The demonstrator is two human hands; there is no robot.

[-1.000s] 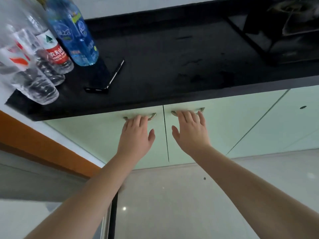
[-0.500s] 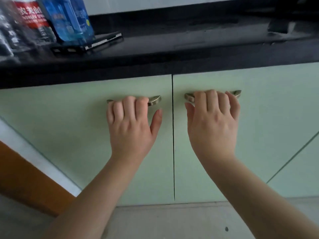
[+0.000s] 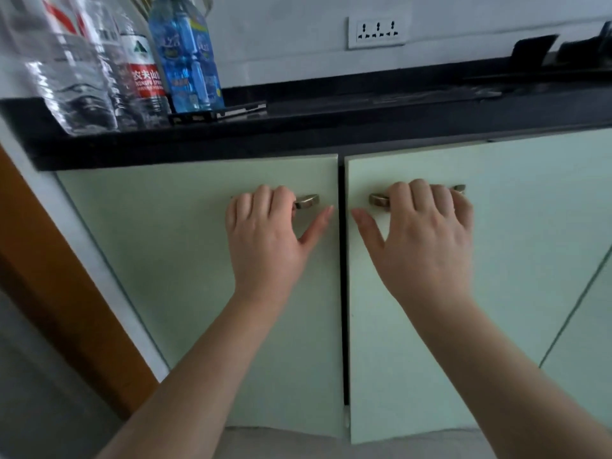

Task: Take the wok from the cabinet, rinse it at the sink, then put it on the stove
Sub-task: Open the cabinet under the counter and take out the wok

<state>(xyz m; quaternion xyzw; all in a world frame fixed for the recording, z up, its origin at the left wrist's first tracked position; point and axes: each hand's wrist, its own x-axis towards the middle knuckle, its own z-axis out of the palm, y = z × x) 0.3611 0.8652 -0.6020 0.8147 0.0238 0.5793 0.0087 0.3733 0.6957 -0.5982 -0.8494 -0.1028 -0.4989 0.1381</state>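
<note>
A person crouches before two pale green cabinet doors under a black countertop (image 3: 331, 127). At centre frame, the left hand (image 3: 265, 236) has its fingers curled over the metal handle of the left door (image 3: 306, 201), thumb stretched out toward the gap between the doors. Just right of centre, the right hand (image 3: 427, 243) hooks its fingers over the right door's handle (image 3: 379, 200) in the same way, thumb also splayed. Both hands are grasping their handles.

A dark, narrow gap (image 3: 342, 276) runs down between the two doors, and both door edges stand slightly proud of the frame, so the doors look just cracked open. The wok is not visible anywhere; it is presumably inside the cabinet, behind these doors. No sink can be seen either, and dark shapes at the upper right edge are too cropped to name.

In the upper left of the frame, several plastic water bottles (image 3: 142, 61) stand crowded near the counter's front edge, with a flat dark object (image 3: 218, 114) lying beside them. A white wall socket (image 3: 377, 29) sits at upper centre.

Likely risks: the fingers grip only from above, so a stiff hinge could make them slip off. Swinging both doors wide may strike the person's knees. Lifting a wok out afterwards could knock the bottles off that edge.
</note>
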